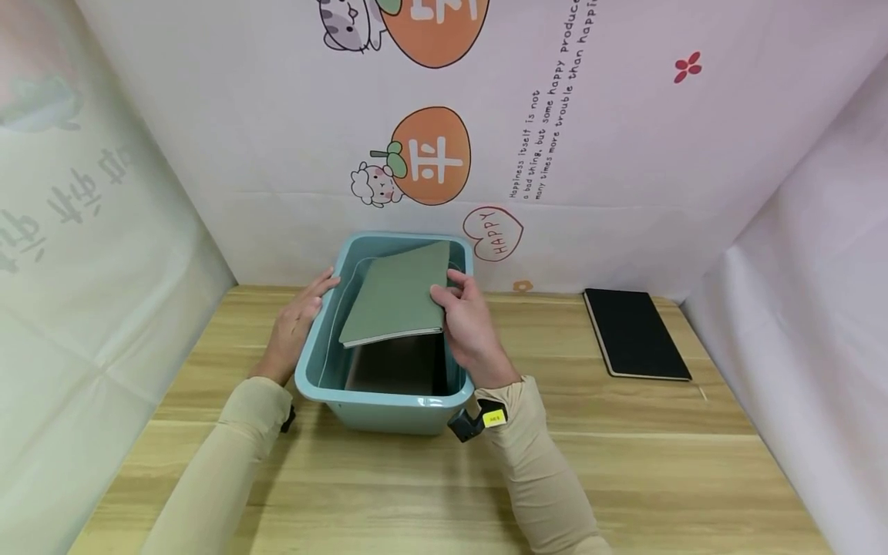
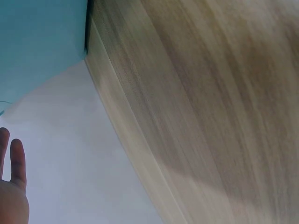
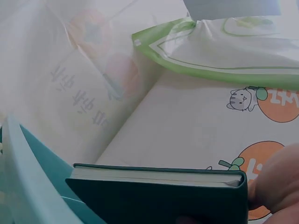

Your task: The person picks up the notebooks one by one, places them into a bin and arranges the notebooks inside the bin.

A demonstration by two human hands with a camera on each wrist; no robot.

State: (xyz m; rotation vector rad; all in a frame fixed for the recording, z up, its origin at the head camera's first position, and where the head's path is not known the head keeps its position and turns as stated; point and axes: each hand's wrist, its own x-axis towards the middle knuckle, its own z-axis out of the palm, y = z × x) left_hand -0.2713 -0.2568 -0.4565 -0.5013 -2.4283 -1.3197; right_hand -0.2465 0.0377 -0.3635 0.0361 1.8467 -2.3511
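The right hand (image 1: 475,327) pinches a green hardcover notebook (image 1: 402,297) along its right edge, thumb laid on the upper cover and the other fingers beyond that edge, partly hidden. The notebook is tilted in the mouth of a light-blue plastic bin (image 1: 388,398), covering much of the opening. Below it, inside the bin, lies a dark, flat, smooth-looking surface (image 1: 398,364) (whether another book or something else, I cannot tell).

The left hand (image 1: 294,327) rests at the bin's left side, its fingers extended and their tips at the rim; it grips nothing.

The notebook's cover is plain and matte, a greyish sage from above but a much deeper green in the right wrist view, where the pale page block shows between thin boards and a rounded spine faces the hand. The bin is a rounded rectangle with a broad, glossy rolled lip and walls that narrow downward.

It stands on a table (image 1: 624,478) with a pale, streaky wood-grain top. Well apart, toward the right, a black notebook (image 1: 638,333) lies flat, with cream page edges and a thin pale ribbon at its near corner. Behind hangs a softly creased white cloth (image 1: 603,154), printed with orange fruit and lettering.
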